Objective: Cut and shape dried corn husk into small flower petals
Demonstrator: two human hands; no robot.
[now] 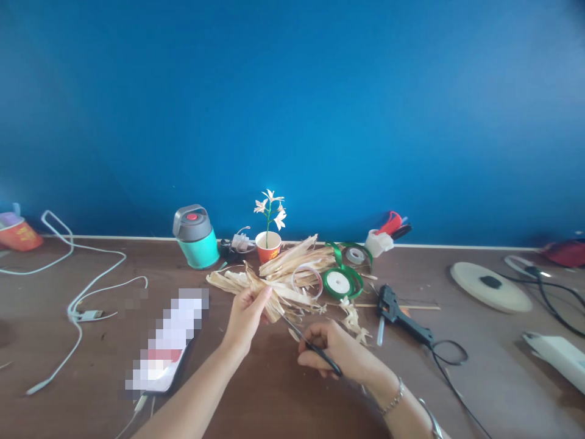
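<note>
Orange cup (pixel 22 236): far left of flower cup; we see something purple in it.
White cable (pixel 90 315): left of flower cup, loosely looped, plug showing.
Phone (pixel 167 341): left of flower cup, nearer us; screen pixelated, we can't read it.
Teal jar (pixel 198 249): near flower cup, on its left; upright, grey lid on, contents hidden from us.
Left hand (pixel 244 317): nearer us than flower cup, slightly left; thumb over fingers, clamped on husk.
Flower cup (pixel 264 253): our landmark; green stem with white blossoms (pixel 280 219) standing in it; yellow print, too small for us.
Dried husk (pixel 273 310): in front of flower cup, bunched in left hand; more heaped behind.
Black-handled tool (pixel 299 334): right-front of flower cup, tip at husk; scissors, we think.
Right hand (pixel 333 350): right-front of flower cup, fingers curled, closed round tool handle.
Green ribbon spool (pixel 338 282): right of flower cup.
White holder (pixel 379 244): farther right of flower cup; red and dark items stick out.
Glue gun (pixel 404 317): right-front of flower cup, lying flat.
</note>
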